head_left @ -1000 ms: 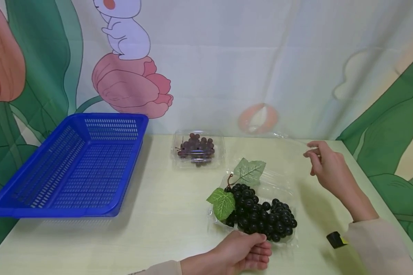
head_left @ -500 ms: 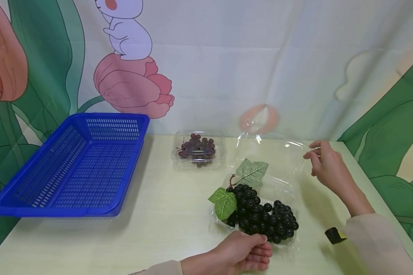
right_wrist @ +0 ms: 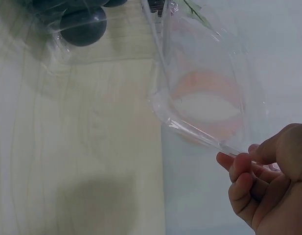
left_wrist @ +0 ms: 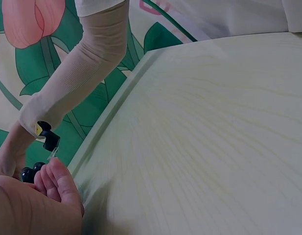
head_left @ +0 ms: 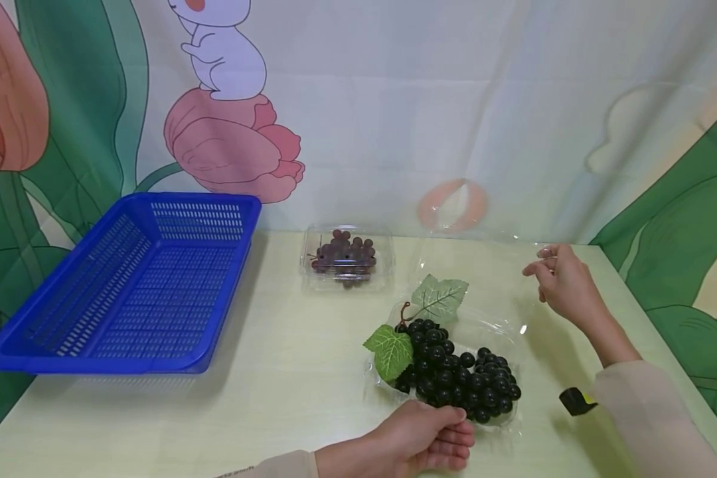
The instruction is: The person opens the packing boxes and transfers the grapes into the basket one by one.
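A clear plastic clamshell container (head_left: 385, 385) lies unlatched on the table, its lid raised. A bunch of dark grapes (head_left: 448, 375) with two green leaves (head_left: 392, 352) fills its base. My right hand (head_left: 567, 285) pinches the see-through lid (right_wrist: 190, 128) by its edge between thumb and fingers. The left hand (head_left: 421, 435) rests against the container's front side, its fingers loosely bent together. In the left wrist view, that hand (left_wrist: 53, 196) sits beside a few grapes (left_wrist: 31, 172); its thumb is hidden there.
A blue plastic basket (head_left: 194, 362) stands at the left. Farther back in the middle sits another clear container (head_left: 382, 279), closed, with reddish grapes (head_left: 343, 255) inside. A printed curtain (head_left: 364, 133) hangs behind the table (head_left: 287, 398).
The lid in my right hand has tilted, its reflections shifting. The left hand stays against the container's front. The view has shifted slightly.
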`<action>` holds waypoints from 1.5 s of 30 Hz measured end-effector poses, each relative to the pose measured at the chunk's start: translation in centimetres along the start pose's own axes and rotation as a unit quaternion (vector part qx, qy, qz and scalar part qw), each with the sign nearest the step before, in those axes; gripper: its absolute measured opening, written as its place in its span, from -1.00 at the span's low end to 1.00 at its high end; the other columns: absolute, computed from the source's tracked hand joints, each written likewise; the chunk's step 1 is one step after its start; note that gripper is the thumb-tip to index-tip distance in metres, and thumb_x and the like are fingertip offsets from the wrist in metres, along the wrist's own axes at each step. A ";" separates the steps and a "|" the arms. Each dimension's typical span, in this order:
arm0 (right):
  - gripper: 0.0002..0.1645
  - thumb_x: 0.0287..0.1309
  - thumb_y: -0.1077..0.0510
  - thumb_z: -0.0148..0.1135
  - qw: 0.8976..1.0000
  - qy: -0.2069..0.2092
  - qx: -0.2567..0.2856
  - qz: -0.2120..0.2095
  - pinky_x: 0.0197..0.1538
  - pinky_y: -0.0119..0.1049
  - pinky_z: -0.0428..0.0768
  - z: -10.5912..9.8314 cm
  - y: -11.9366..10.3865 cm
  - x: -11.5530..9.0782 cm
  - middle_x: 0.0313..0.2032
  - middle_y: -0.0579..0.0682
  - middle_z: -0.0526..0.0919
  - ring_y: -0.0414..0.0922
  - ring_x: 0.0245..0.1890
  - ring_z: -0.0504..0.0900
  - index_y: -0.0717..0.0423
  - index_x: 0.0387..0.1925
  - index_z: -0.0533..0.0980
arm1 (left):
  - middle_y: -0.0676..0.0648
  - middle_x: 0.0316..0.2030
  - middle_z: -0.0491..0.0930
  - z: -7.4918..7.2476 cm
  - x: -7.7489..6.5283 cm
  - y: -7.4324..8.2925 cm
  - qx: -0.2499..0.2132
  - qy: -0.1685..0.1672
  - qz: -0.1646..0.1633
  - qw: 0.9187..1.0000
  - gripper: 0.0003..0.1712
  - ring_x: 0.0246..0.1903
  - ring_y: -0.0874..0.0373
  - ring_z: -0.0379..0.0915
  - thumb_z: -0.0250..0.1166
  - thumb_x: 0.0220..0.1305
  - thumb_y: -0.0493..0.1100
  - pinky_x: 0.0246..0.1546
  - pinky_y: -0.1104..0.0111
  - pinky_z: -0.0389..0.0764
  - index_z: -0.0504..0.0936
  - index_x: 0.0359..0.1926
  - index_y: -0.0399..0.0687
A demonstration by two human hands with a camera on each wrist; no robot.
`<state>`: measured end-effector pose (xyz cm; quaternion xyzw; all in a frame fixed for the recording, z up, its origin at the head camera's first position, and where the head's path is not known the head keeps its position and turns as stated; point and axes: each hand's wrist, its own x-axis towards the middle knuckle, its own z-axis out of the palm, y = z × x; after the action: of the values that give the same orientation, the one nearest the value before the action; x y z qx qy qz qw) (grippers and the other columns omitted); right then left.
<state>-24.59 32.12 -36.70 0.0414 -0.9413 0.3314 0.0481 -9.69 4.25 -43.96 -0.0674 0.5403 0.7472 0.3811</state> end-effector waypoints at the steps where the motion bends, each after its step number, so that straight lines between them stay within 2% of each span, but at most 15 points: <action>1: -0.55 0.57 0.22 -0.17 1.000 -0.002 0.001 0.003 -0.54 -0.27 0.40 0.1 0.1 0.1 -0.02 0.39 0.69 -0.08 -0.62 0.48 0.50 0.26 0.23 | -0.06 -0.45 0.67 0.0 0.0 0.0 0.000 0.000 0.000 1.000 -0.67 -0.52 0.26 0.60 0.21 0.50 -0.18 -0.26 0.39 0.74 0.72 -0.12 -0.45; 5: -0.55 0.57 0.19 -0.15 1.000 0.000 0.010 0.017 -0.55 -0.27 0.39 0.4 0.4 0.3 -0.02 0.38 0.69 -0.08 -0.61 0.48 0.49 0.26 0.22 | -0.06 -0.44 0.67 0.0 -0.1 0.0 0.001 0.000 0.002 1.000 -0.66 -0.52 0.26 0.60 0.21 0.51 -0.18 -0.25 0.39 0.74 0.72 -0.11 -0.46; 12: -0.41 0.57 0.14 -0.03 0.998 -0.014 0.044 0.052 -0.60 -0.29 0.35 1.2 0.9 0.4 0.09 0.41 0.64 0.04 -0.56 0.55 0.53 0.35 0.16 | -0.06 -0.43 0.67 0.0 -0.2 0.0 0.003 -0.005 0.000 1.000 -0.67 -0.52 0.26 0.60 0.21 0.51 -0.18 -0.25 0.40 0.74 0.72 -0.11 -0.45; 16: -0.40 0.55 0.11 0.04 0.998 -0.002 0.031 0.060 -0.50 -0.29 0.45 1.6 1.2 0.4 0.08 0.45 0.55 -0.03 -0.52 0.58 0.52 0.33 0.20 | -0.06 -0.43 0.66 0.0 -0.1 0.0 0.002 -0.005 0.000 1.000 -0.67 -0.52 0.26 0.60 0.21 0.50 -0.18 -0.25 0.40 0.74 0.72 -0.11 -0.45; 19: -0.40 0.54 0.11 0.09 0.998 0.005 0.022 0.059 -0.44 -0.28 0.52 1.8 1.5 0.5 0.02 0.41 0.49 -0.06 -0.49 0.59 0.52 0.32 0.25 | -0.06 -0.43 0.67 0.0 -0.1 -0.1 0.001 -0.004 -0.001 1.000 -0.66 -0.52 0.26 0.60 0.21 0.50 -0.18 -0.26 0.40 0.74 0.72 -0.11 -0.45; 23: -0.39 0.54 0.13 0.11 0.997 -0.001 0.030 0.069 -0.49 -0.30 0.52 2.1 1.9 0.7 -0.06 0.35 0.51 -0.08 -0.48 0.57 0.52 0.35 0.26 | -0.06 -0.43 0.67 0.0 0.0 -0.1 -0.001 -0.003 -0.003 1.000 -0.67 -0.52 0.26 0.60 0.21 0.51 -0.18 -0.26 0.41 0.74 0.72 -0.10 -0.44; 27: -0.38 0.54 0.14 0.11 0.996 -0.013 0.034 0.082 -0.55 -0.31 0.45 2.6 2.6 0.9 -0.31 0.19 0.57 -0.10 -0.53 0.53 0.53 0.37 0.27 | -0.06 -0.43 0.67 0.0 0.0 -0.1 -0.001 -0.005 -0.004 1.000 -0.67 -0.53 0.26 0.60 0.22 0.50 -0.18 -0.27 0.41 0.74 0.72 -0.10 -0.44; 31: -0.36 0.54 0.14 0.10 0.994 -0.034 0.040 0.091 -0.57 -0.31 0.39 3.0 3.1 1.2 -0.54 0.03 0.54 -0.13 -0.58 0.48 0.56 0.39 0.26 | -0.06 -0.44 0.67 0.0 0.0 -0.1 0.000 -0.005 -0.003 1.000 -0.67 -0.53 0.26 0.60 0.21 0.50 -0.18 -0.27 0.41 0.74 0.72 -0.11 -0.44; 36: -0.34 0.53 0.13 0.09 0.992 -0.055 0.047 0.100 -0.58 -0.32 0.36 3.3 3.4 1.2 -0.60 -0.04 0.50 -0.17 -0.65 0.41 0.57 0.39 0.26 | -0.06 -0.43 0.67 0.0 -0.1 0.0 0.003 -0.003 -0.001 1.000 -0.67 -0.52 0.26 0.60 0.21 0.51 -0.18 -0.26 0.39 0.74 0.72 -0.11 -0.44; 38: -0.39 0.53 0.12 0.09 0.992 -0.057 0.050 0.102 -0.58 -0.33 0.34 3.4 3.5 1.2 -0.64 -0.06 0.47 -0.19 -0.67 0.36 0.55 0.34 0.33 | -0.06 -0.43 0.67 0.0 -0.1 0.0 0.004 -0.003 -0.002 1.000 -0.67 -0.52 0.26 0.60 0.21 0.51 -0.18 -0.25 0.39 0.75 0.72 -0.11 -0.44; 41: -0.54 0.54 0.11 0.09 0.992 -0.059 0.050 0.104 -0.59 -0.34 0.30 3.4 3.6 1.1 -0.70 -0.10 0.40 -0.21 -0.69 0.29 0.48 0.14 0.48 | -0.06 -0.43 0.67 0.0 -0.1 0.0 0.005 -0.002 -0.004 1.000 -0.67 -0.52 0.26 0.60 0.22 0.51 -0.17 -0.25 0.39 0.75 0.72 -0.11 -0.44; 43: -0.58 0.55 0.10 0.09 0.991 -0.061 0.051 0.106 -0.59 -0.35 0.28 3.4 3.7 1.1 -0.72 -0.12 0.37 -0.21 -0.70 0.26 0.46 0.04 0.50 | -0.06 -0.43 0.67 0.0 -0.1 0.0 0.005 -0.002 -0.005 1.000 -0.67 -0.52 0.26 0.60 0.22 0.50 -0.17 -0.25 0.39 0.75 0.72 -0.11 -0.44; 45: -0.58 0.55 0.08 0.08 0.990 -0.064 0.054 0.112 -0.59 -0.34 0.29 3.5 3.8 1.1 -0.71 -0.12 0.37 -0.21 -0.69 0.26 0.45 0.05 0.50 | -0.06 -0.43 0.67 0.0 -0.1 0.0 0.005 -0.003 -0.005 1.000 -0.67 -0.52 0.26 0.60 0.21 0.51 -0.18 -0.25 0.39 0.75 0.72 -0.11 -0.44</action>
<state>-26.29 32.85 -41.69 -0.0406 -0.9221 0.3814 -0.0517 -9.57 4.24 -43.92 -0.0666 0.5423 0.7428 0.3870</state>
